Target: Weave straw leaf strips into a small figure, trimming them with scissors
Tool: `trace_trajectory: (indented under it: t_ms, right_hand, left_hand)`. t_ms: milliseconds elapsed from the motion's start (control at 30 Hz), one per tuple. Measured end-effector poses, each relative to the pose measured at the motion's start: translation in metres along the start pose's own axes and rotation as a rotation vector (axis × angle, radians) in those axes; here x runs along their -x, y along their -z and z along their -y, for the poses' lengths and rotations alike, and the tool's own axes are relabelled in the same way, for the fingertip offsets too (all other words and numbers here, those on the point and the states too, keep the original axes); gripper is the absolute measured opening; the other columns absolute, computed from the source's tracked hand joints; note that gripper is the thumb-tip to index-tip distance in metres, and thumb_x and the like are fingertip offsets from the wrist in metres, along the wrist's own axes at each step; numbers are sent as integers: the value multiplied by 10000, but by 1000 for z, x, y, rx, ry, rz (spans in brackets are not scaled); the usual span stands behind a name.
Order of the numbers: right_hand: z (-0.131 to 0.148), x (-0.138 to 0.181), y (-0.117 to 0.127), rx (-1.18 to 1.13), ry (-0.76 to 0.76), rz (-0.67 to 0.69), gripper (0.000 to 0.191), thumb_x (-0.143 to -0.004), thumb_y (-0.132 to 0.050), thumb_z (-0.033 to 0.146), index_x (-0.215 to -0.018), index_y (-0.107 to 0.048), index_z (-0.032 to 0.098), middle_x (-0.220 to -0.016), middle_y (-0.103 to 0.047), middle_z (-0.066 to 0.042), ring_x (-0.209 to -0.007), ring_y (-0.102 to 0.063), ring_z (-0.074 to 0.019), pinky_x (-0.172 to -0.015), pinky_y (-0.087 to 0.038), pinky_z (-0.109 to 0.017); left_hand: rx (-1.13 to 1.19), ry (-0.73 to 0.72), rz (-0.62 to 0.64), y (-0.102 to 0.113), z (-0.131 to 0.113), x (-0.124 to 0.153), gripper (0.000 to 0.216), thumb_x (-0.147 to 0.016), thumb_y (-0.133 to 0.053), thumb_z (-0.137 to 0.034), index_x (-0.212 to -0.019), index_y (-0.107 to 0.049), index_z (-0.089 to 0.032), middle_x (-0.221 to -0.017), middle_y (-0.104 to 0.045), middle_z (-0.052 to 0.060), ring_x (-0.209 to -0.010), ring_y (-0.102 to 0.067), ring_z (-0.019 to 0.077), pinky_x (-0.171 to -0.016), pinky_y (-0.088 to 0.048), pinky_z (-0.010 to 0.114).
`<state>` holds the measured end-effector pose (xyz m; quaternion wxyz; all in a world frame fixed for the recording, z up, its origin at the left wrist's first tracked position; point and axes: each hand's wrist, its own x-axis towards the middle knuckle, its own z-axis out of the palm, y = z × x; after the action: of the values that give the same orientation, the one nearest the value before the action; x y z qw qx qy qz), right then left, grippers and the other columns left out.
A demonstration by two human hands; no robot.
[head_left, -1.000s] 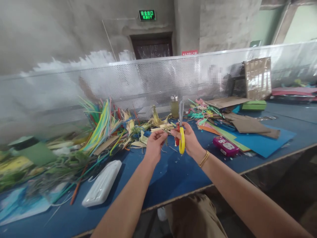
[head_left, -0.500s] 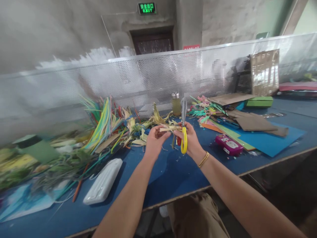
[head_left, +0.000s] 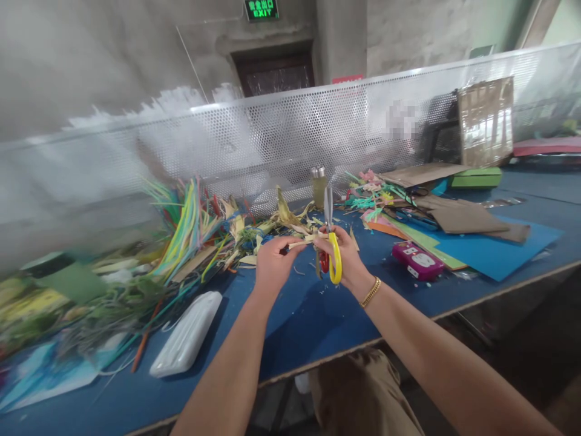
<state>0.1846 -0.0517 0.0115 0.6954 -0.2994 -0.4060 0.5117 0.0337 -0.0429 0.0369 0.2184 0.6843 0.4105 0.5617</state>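
Above the blue table, a pale strip of dried husk (head_left: 300, 243) stretches between my two hands. My left hand (head_left: 272, 264) pinches its left end between thumb and fingers. On its other side, my right hand (head_left: 350, 259) grips the strip with thumb and fingertips and also carries a pair of scissors (head_left: 336, 261) with yellow and red handles. The scissor blades point up and away from me, close together and apart from the strip. Part of the scissors is hidden behind my right fingers. Behind my hands lies a heap of dry corn husks (head_left: 287, 213).
Left of my arms lie a white oblong case (head_left: 187, 334), a bundle of coloured strips (head_left: 184, 227) and tangled greenery. A purple box (head_left: 418, 261), blue paper (head_left: 494, 251) and cardboard pieces (head_left: 467, 215) lie to the right. A bottle (head_left: 319, 189) stands before the perforated metal screen (head_left: 290, 136).
My left hand has shifted slightly left and turned, its fingers now closer together on the strip. The scissors have moved a little left with my right hand. The view has tilted slightly.
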Motion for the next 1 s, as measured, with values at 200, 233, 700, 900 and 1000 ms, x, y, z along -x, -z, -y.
trace_trajectory:
  t_ms: [200,233,700,900,1000]
  right_hand:
    - [3,4,-3,-15,-4,-15,454,-560,-822,313,-905,-538,236,-627,-533,73,-450,-462,-63,-389,-387,-187]
    - [4,4,-3,-16,7,-15,454,-563,-821,309,-910,-537,237,-623,-534,75,-449,-461,-62,-392,-386,-187]
    - [10,6,-1,117,149,35,437,-612,-785,300,-956,-523,237,-718,-578,44,-536,-473,-67,-480,-393,-198]
    - [10,7,-2,124,179,54,412,-641,-767,286,-965,-517,244,-730,-580,44,-534,-478,-70,-502,-413,-211]
    - [9,4,2,195,210,12,408,-636,-769,278,-960,-524,241,-738,-581,41,-526,-467,-70,-492,-406,-214]
  left_hand:
    - [-194,-160,66,9,-2,-1,93,-747,-696,-315,-767,-763,-254,-831,-741,27,-831,-649,208,-820,-460,299]
    - [-242,-187,81,10,-2,-2,119,-770,-671,-327,-785,-761,-250,-844,-743,26,-837,-653,205,-826,-463,302]
    - [141,158,151,6,3,-6,232,-761,-644,-371,-655,-589,-172,-564,-596,-17,-520,-508,94,-535,-413,204]
    - [162,113,140,6,4,-5,252,-803,-591,-403,-689,-579,-178,-562,-576,-27,-512,-502,94,-527,-421,208]
    - [25,-57,98,9,4,-7,241,-765,-661,-397,-872,-671,-181,-753,-689,23,-660,-614,140,-604,-483,241]
